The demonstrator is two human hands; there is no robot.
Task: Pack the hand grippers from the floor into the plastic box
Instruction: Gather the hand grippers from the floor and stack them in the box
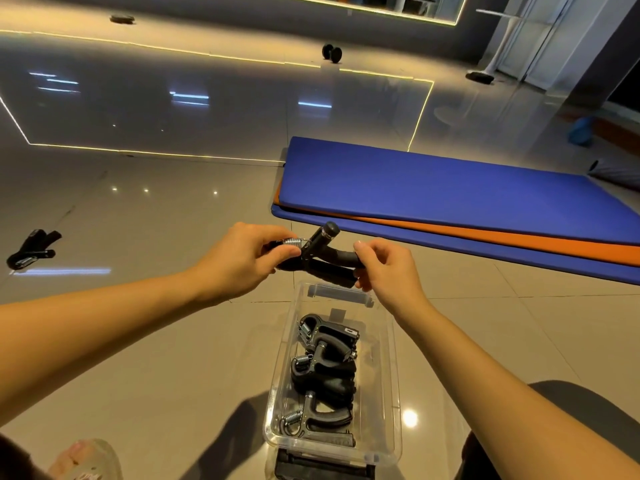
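1. Nearest, at the bottom: clear plastic box (391,393) on the floor (156,341), open on top. Inside it, several black hand grippers (323,372) with steel springs, piled one upon another, mostly along the left side.
2. Just beyond the far end of the box, in the air: held hand gripper (322,251), not yet inside. Left hand (242,254) pinching the spring end between thumb and curled fingers. Right hand (384,268) curled round the ends of the two handles. One more handle sticking up from the middle; perhaps a second piece in the same grasp, hard to tell.
3. Step in hand, as a judgement: carrying this piece over the box, just before putting it down. Task seemingly well advanced, but not finished.
4. Next move, as advice only: lower it into the free space at the right side or on top of the pile, turn it flat with the handles along the long wall, then loosen both hands. Some care with the spring, easy to hook on another spring.
5. Farther, to the left on the floor: loose hand gripper (31,249), well apart from the box, not yet packed. Probably a long reach or a step for it.
6. Farther, to the right: blue mat (433,188) lying over an orange mat (485,237). Far at the back: a dumbbell (331,53), no part of this task.
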